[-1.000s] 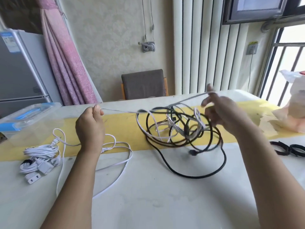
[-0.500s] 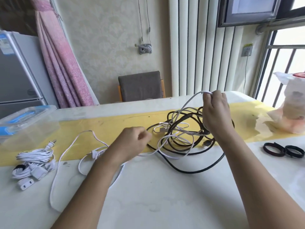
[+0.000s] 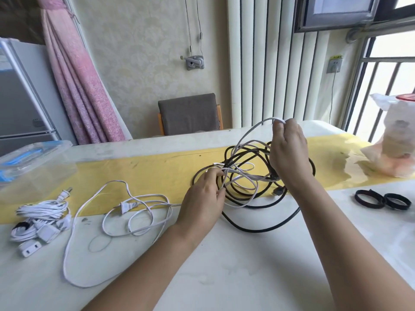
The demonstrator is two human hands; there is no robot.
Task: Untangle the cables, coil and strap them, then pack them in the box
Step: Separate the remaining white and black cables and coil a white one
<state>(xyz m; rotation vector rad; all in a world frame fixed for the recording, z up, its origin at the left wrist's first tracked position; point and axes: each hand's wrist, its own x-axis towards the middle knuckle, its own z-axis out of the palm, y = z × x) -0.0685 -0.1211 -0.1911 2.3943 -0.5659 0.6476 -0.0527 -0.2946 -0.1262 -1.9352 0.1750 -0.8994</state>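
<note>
Head view looks down on a pale table (image 3: 235, 277) crossed by a yellow runner (image 3: 146, 173). At the far left a clear plastic box (image 3: 33, 162) sits on the runner, cut off by the frame edge. Something blue shows through its wall, but what it is cannot be made out. A translucent bag (image 3: 395, 140) at the right edge is also cut off, its contents blurred. The tangle (image 3: 247, 176) of black and white cables lies mid-table on the runner. The right hand (image 3: 288, 158) pinches a raised loop of the white cable (image 3: 139, 212) above it. The left hand (image 3: 202, 200) has its fingers curled on a white strand at the tangle's left side, fingertips partly hidden. A strapped white bundle (image 3: 42, 212) rests at left, and two black straps (image 3: 368, 198) lie at right.
</note>
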